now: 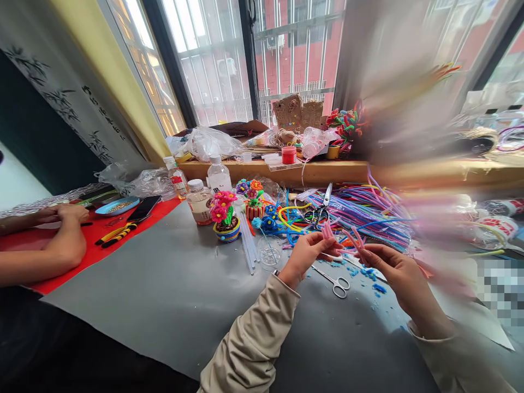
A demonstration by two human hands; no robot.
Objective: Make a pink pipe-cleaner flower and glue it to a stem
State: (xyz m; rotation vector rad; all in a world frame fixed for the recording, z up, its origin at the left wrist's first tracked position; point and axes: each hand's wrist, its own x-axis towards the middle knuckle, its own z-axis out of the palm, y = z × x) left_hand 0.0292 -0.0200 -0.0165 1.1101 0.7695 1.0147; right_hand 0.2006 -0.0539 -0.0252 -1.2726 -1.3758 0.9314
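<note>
My left hand (305,254) pinches a small folded bunch of pink pipe cleaners (327,230) between thumb and fingers. Close beside it, my right hand (399,278) is closed on more pink pipe cleaner (354,238), its ends pointing up to the left. Whether the two pink pieces join cannot be made out. Just below the hands lie small silver scissors (339,287), their blades partly hidden. Blue fuzz clippings (379,289) are scattered under my right hand. Behind the hands rests a large pile of coloured pipe cleaners (364,215) with black-handled scissors (323,204) on it.
Potted pipe-cleaner flowers (223,208) stand left of my hands, beside glue sticks (248,243), a jar (199,203) and a bottle (219,174). Another person's arms (61,240) rest on a red cloth (135,232) at far left. The right side is blurred. A cluttered windowsill (262,170) runs behind.
</note>
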